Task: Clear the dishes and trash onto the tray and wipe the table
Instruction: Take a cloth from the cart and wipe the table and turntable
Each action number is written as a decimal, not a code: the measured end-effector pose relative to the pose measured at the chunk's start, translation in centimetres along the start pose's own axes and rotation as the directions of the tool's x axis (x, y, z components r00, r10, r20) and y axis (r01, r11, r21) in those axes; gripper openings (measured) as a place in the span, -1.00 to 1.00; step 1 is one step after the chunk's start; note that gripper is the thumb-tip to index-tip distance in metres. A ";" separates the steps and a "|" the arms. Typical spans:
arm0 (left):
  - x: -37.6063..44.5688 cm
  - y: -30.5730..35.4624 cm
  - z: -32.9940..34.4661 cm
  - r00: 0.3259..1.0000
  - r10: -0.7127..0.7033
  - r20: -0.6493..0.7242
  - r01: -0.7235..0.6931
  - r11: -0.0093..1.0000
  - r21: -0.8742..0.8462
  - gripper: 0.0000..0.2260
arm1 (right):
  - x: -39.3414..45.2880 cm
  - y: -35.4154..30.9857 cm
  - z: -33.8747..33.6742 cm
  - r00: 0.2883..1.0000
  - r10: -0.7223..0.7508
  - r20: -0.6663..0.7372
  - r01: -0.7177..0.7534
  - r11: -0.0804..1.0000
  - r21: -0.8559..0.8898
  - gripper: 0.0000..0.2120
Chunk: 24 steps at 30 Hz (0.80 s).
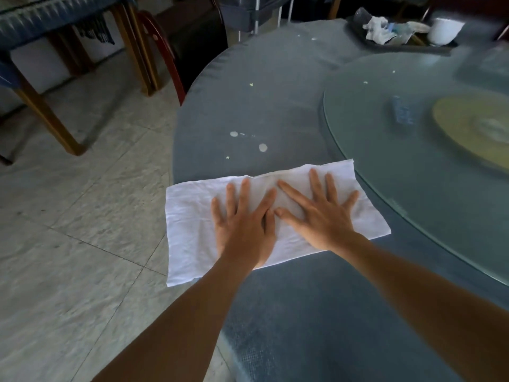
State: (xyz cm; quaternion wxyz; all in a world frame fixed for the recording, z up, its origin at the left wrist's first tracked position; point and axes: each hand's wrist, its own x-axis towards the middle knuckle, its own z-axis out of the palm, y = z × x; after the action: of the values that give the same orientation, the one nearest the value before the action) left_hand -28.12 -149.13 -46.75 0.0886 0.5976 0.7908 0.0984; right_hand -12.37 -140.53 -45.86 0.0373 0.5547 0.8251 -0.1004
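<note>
A white cloth (192, 232) is spread flat at the near left edge of the round table (275, 92), with its left end hanging slightly past the rim. Both hands are laid on top of it, side by side, with nothing gripped. The left hand (243, 224) is pressed palm down with its fingers straight and spread; the right hand (321, 216) is set likewise just beside it, the thumbs nearly touching. The cloth is thus found under the palms, not enclosed by any finger. Just beyond the cloth, two white spots (261, 147) and small crumbs are seen on the blue cover. A glass turntable (371, 133) is set to the right. At the far edge, a dark tray (358, 28) is loaded with crumpled trash (378, 30) and a white cup (444, 30).
</note>
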 end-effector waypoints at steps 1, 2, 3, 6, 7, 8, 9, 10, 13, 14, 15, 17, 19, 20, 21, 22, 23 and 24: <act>0.7 -0.4 -0.1 1.000 0.014 0.008 -0.014 1.000 0.001 -0.55 | 0.5 -0.2 0.0 1.000 0.010 -0.004 -0.010 1.000 0.005 -0.35; 1.5 -0.8 -0.1 1.000 0.028 0.012 -0.028 1.000 0.004 -0.55 | 1.1 -0.5 -0.1 1.000 0.021 -0.008 -0.021 1.000 0.011 -0.35; 2.2 -1.3 -0.2 0.999 0.043 0.011 -0.043 0.999 0.004 -0.55 | 1.6 -0.8 -0.1 0.999 0.032 -0.011 -0.032 0.999 0.014 -0.35; 5.0 -2.8 -0.7 0.996 0.089 -0.005 -0.089 0.996 -0.003 -0.56 | 3.8 -1.9 -0.2 0.997 0.065 -0.027 -0.065 0.998 0.023 -0.36; 6.0 -3.2 -0.9 0.995 0.101 -0.001 -0.101 0.995 -0.004 -0.55 | 4.6 -2.3 -0.4 0.997 0.073 -0.028 -0.073 0.997 0.027 -0.36; 6.9 -3.6 -0.9 0.994 0.110 0.004 -0.110 0.994 -0.006 -0.55 | 5.4 -2.6 -0.5 0.996 0.080 -0.026 -0.079 0.996 0.031 -0.36; 7.8 -4.0 -1.0 0.993 0.119 0.008 -0.119 0.993 -0.008 -0.55 | 6.2 -2.9 -0.6 0.996 0.087 -0.020 -0.087 0.996 0.038 -0.36; 8.5 -4.3 -1.0 0.992 0.125 0.009 -0.125 0.992 -0.011 -0.55 | 6.8 -3.2 -0.7 0.995 0.097 -0.012 -0.096 0.994 0.045 -0.37; 10.9 -5.2 -1.0 0.988 0.154 -0.019 -0.154 0.988 -0.028 -0.55 | 8.5 -3.9 -0.9 0.991 0.135 -0.004 -0.134 0.990 0.052 -0.37; 11.7 -5.5 -1.0 0.987 0.161 -0.024 -0.162 0.986 -0.027 -0.55 | 9.1 -4.1 -1.0 0.989 0.145 -0.002 -0.145 0.988 0.046 -0.37; 12.5 -5.8 -1.0 0.985 0.167 -0.033 -0.168 0.985 -0.029 -0.54 | 9.8 -4.3 -1.2 0.988 0.151 -0.001 -0.151 0.988 0.040 -0.37; 14.1 -6.2 -1.1 0.983 0.176 -0.053 -0.178 0.983 -0.041 -0.54 | 11.3 -4.6 -1.5 0.988 0.157 -0.001 -0.157 0.987 0.034 -0.37; 15.7 -6.6 -1.2 0.982 0.181 -0.051 -0.183 0.982 -0.036 -0.53 | 12.9 -4.9 -1.7 0.987 0.159 -0.005 -0.159 0.987 0.036 -0.37; 16.5 -6.7 -1.3 0.982 0.183 -0.041 -0.185 0.982 -0.028 -0.53 | 13.7 -5.0 -1.8 0.987 0.163 -0.010 -0.163 0.986 0.035 -0.37; 17.4 -6.9 -1.4 0.982 0.185 -0.030 -0.186 0.982 -0.022 -0.54 | 14.4 -5.1 -1.8 0.985 0.170 -0.016 -0.169 0.985 0.036 -0.37; 18.3 -7.1 -1.5 0.982 0.187 -0.021 -0.187 0.982 -0.017 -0.54 | 15.1 -5.2 -1.8 0.984 0.178 -0.021 -0.177 0.983 0.040 -0.37; 19.1 -7.3 -1.6 0.982 0.190 -0.017 -0.191 0.982 -0.016 -0.55 | 15.8 -5.2 -1.9 0.982 0.187 -0.025 -0.185 0.982 0.044 -0.36; 20.0 -7.4 -1.7 0.981 0.196 -0.014 -0.196 0.980 -0.014 -0.55 | 16.4 -5.3 -2.0 0.981 0.193 -0.026 -0.192 0.980 0.046 -0.36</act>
State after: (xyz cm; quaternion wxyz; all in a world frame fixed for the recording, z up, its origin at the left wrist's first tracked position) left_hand -40.87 -131.92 -47.53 0.0779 0.6713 0.7278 0.1163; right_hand -23.44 -127.13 -46.04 0.0221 0.6342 0.7656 -0.1058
